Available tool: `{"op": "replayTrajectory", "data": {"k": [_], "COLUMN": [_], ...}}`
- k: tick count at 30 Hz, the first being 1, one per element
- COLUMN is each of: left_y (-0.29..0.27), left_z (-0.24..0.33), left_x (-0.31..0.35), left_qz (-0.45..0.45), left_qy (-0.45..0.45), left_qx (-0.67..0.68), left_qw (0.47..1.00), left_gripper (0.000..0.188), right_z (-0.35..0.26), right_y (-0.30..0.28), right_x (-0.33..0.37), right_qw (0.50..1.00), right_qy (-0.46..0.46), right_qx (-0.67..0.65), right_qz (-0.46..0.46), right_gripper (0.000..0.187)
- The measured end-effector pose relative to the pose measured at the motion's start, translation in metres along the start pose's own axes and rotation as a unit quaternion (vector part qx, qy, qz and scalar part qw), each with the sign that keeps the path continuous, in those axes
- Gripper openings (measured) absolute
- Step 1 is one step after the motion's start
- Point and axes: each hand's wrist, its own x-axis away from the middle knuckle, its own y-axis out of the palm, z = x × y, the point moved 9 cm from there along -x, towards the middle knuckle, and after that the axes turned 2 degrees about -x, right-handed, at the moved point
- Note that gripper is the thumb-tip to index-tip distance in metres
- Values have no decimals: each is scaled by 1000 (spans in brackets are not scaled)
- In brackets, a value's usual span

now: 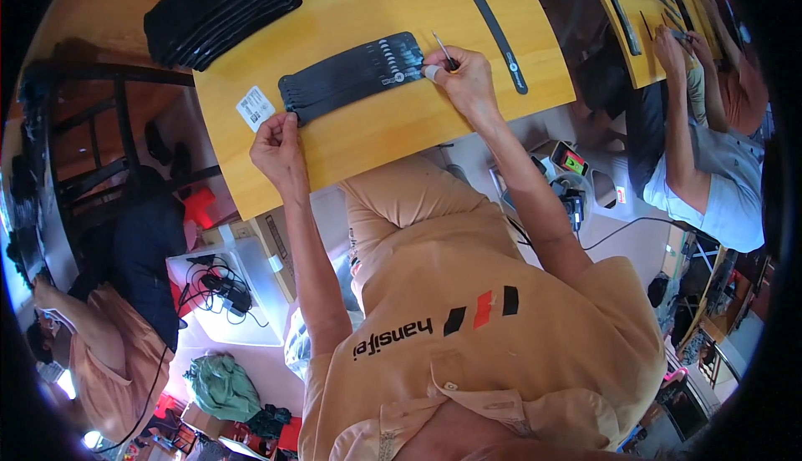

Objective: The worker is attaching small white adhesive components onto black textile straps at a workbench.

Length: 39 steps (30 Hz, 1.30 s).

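Note:
A flat bundle of black straps (351,77) lies on the yellow table, overlapped side by side, with a row of pale marks near its right end. My left hand (281,150) pinches the bundle's near left corner between thumb and finger. At the other end, my right hand (468,83) is closed around a thin, dark, pointed tool (452,63), its tip showing above the fingers; its exact kind is unclear. A white wrap covers one fingertip, which touches the bundle's right edge. One single black strap (496,37) with a slotted end lies to the right. Left of the bundle sits a white printed label (255,108).
A tall stack of black straps (221,14) stands at the table's far left. On the right, another person's hands (671,50) work at a second yellow table (631,18). Below are a white bin with cables (259,306) and a clear container (576,189).

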Motion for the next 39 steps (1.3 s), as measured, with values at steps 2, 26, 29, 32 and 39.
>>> {"op": "replayTrajectory", "data": {"k": [2,26,29,32,39], "left_y": [1,4,4,3,3], "left_z": [1,18,17,17,11], "left_x": [1,5,6,7,6], "left_qz": [-1,9,14,31,22], "left_qy": [-8,45,38,33,26], "left_qx": [4,-37,-46,-61,-25], "left_qw": [1000,998,998,997,999], "left_gripper": [7,6,6,6,5], "right_z": [1,-2,-3,-1,-3], "right_y": [0,-3,-2,-2,-1], "right_x": [0,1,1,1,1], "right_qw": [1000,998,998,998,998], "right_qy": [-1,-9,-7,-11,-13], "right_qx": [-1,52,58,51,53], "right_qz": [1,42,37,39,38], "right_gripper": [6,7,6,6,6]}}
